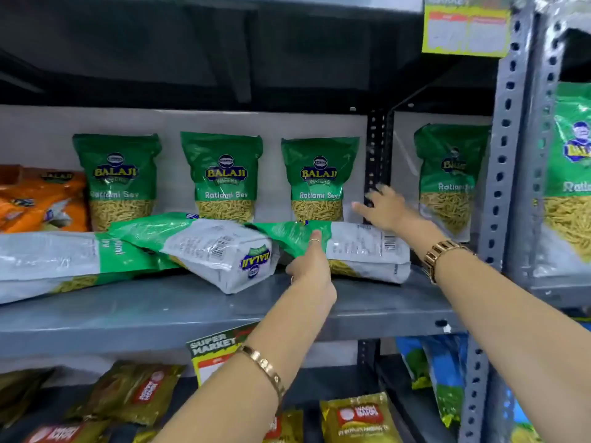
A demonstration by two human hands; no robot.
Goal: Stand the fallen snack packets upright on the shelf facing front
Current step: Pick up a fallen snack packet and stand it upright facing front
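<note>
Left hand (311, 270): fingers curled under, thumb on top, closed on the right fallen packet (358, 247) at its green end; right hand (385, 207): fingers spread apart, holding nothing, hovering above that packet's far end. Count: three fallen packets lying flat along the front of the grey shelf (224, 308), four upright packets (224, 177) at the back. Packets green and white, "Balaji Ratlami Sev", barcoded backs up, yellow sev visible.

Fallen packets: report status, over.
Left hand gripping rightmost fallen packet. Right hand open, reaching behind it. Three packets flat, middle packet overlapping the left one.
</note>
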